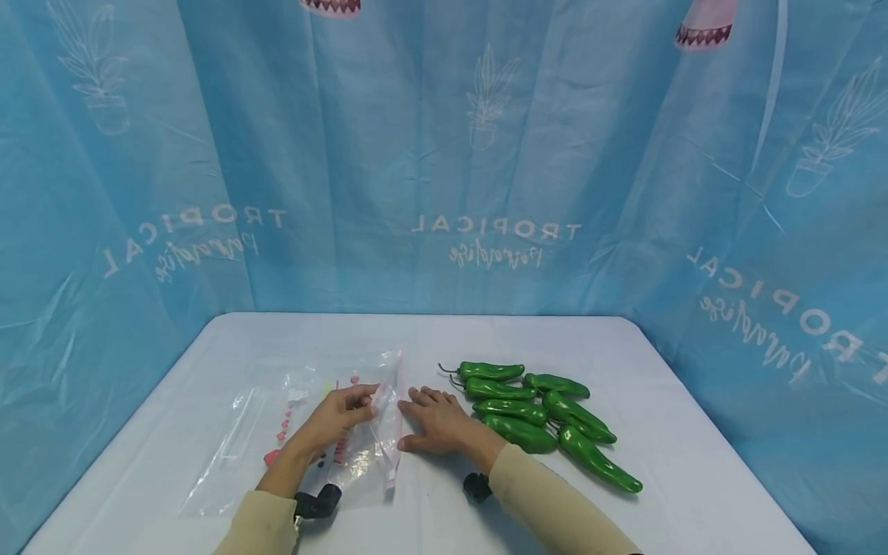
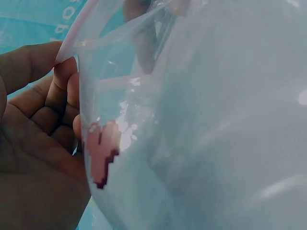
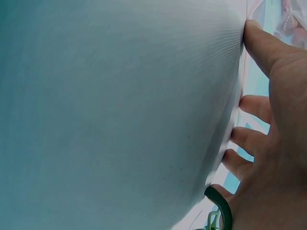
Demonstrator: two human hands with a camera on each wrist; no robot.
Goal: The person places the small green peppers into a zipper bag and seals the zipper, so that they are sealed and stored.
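Observation:
A clear plastic zip bag (image 1: 361,455) with pink and red printed marks lies on the left half of the table, its pink-edged opening facing right. My left hand (image 1: 336,420) pinches that edge between thumb and fingertips and lifts the upper layer a little; the left wrist view shows the pinch on the pink strip (image 2: 72,33). Beside the opening, my right hand (image 1: 440,422) lies with fingers spread, the fingertips (image 3: 235,163) touching the tabletop. Several green peppers (image 1: 509,412) lie just right of that hand.
The white table (image 1: 444,335) has rounded far corners. A blue curtain (image 1: 430,169) with printed lettering hangs behind and on both sides. A black wrist-camera mount (image 1: 319,502) sits by the left wrist, another (image 1: 477,487) below the right.

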